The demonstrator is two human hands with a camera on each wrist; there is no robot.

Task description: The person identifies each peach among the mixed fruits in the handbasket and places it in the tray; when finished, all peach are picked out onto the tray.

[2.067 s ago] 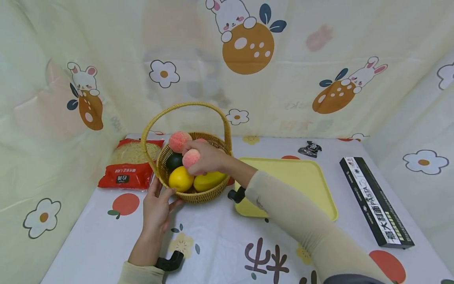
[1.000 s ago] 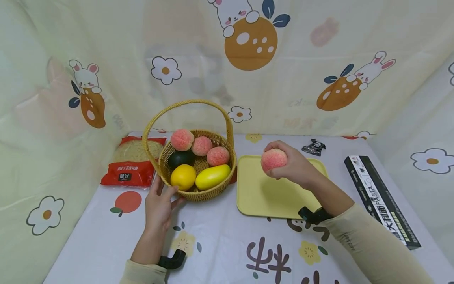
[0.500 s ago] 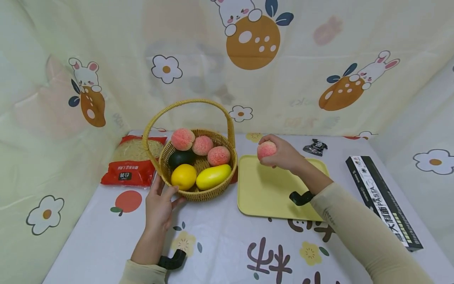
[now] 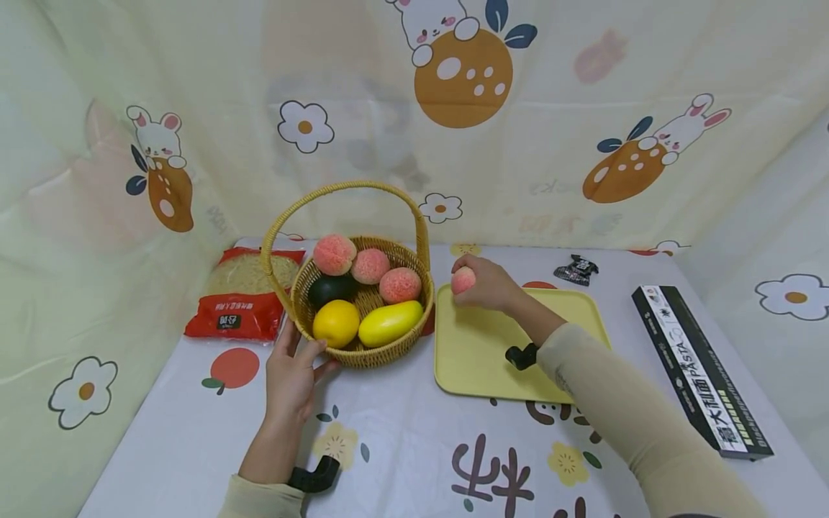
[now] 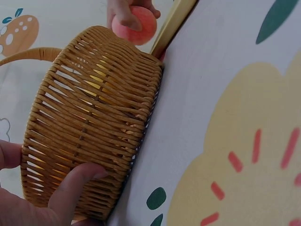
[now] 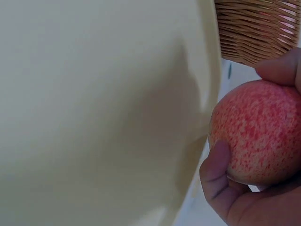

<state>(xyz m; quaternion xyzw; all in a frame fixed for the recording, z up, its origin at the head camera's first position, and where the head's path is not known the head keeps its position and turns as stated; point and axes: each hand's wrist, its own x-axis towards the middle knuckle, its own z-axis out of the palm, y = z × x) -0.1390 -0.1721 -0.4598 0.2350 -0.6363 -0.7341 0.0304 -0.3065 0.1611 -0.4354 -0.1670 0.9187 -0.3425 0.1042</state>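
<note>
A peach (image 4: 463, 280) is held in my right hand (image 4: 491, 286) over the far left corner of the yellow tray (image 4: 473, 363). In the right wrist view, thumb and fingers wrap the red-speckled peach (image 6: 256, 132) close to the tray's edge. My left hand (image 4: 289, 381) grips the near left side of a wicker basket (image 4: 382, 357) with a tall arched handle. The left wrist view shows its thumb (image 5: 77, 186) against the woven wall. Inside the basket lie three pink peaches (image 4: 370, 266), a dark green fruit (image 4: 329, 291), a yellow round fruit (image 4: 336, 324) and a yellow mango (image 4: 390, 324).
A red-and-clear bag of dry food (image 4: 236, 313) lies left of the basket, close beside it. To the right of the tray is a long black pasta box (image 4: 699, 370). A small black packet (image 4: 576, 270) sits behind the tray. Patterned cloth walls (image 4: 363, 137) enclose the table.
My right hand has lifted a peach out of the basket, carried it right over the tray, then shifted it back left to the tray's far left corner. My left hand stays on the basket.
</note>
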